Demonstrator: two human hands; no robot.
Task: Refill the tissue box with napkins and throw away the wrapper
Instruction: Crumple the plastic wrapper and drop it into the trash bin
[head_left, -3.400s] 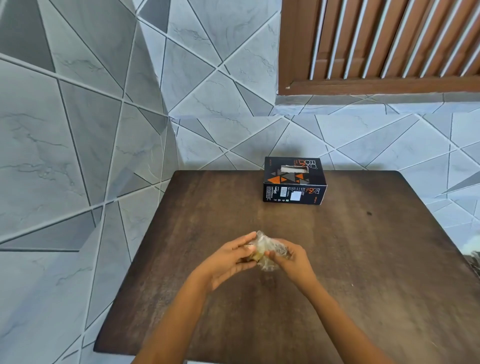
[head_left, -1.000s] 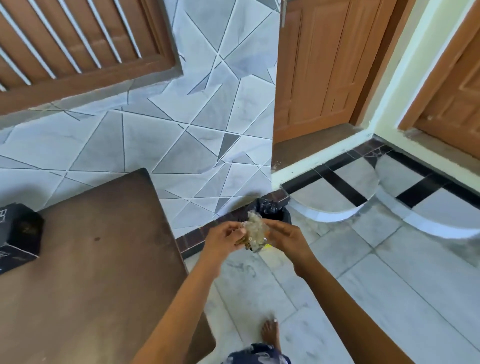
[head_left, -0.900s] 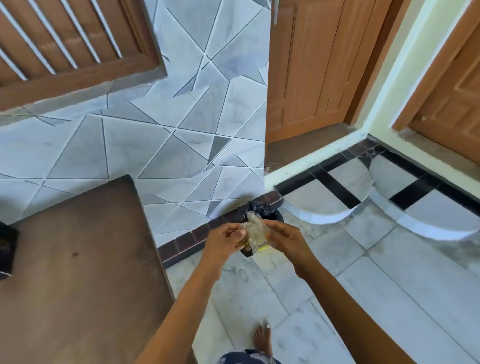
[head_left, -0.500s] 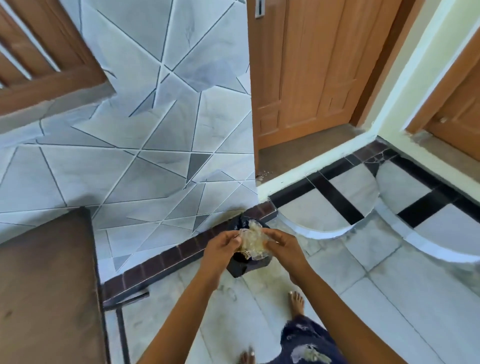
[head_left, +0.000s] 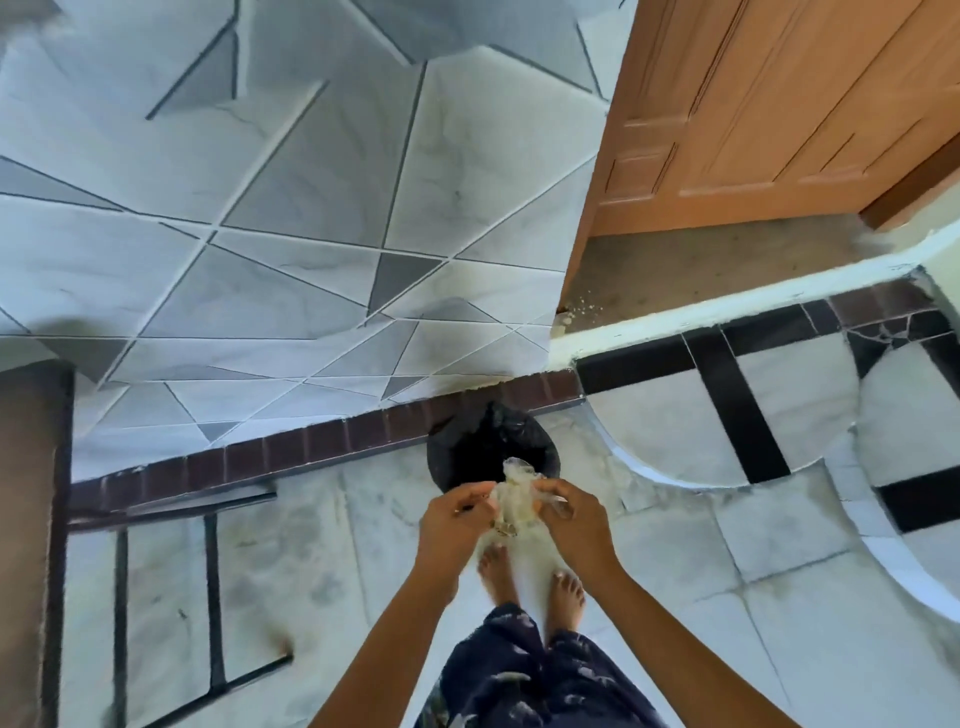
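A crumpled clear plastic wrapper (head_left: 514, 496) is held between both hands at the near rim of a small bin lined with a black bag (head_left: 480, 444) on the floor by the wall. My left hand (head_left: 452, 525) pinches the wrapper's left side and my right hand (head_left: 574, 522) grips its right side. The tissue box is out of view.
The brown table's edge (head_left: 31, 519) and its dark metal legs (head_left: 213, 597) stand at the left. A tiled wall runs behind the bin, and a wooden door (head_left: 769, 104) stands ajar at the upper right. My bare feet (head_left: 530, 577) are just behind the bin.
I have turned from the table and walked up to the bin. The wrapper, held in both hands throughout, is now over the bin's near rim; the tissue box has left the view.
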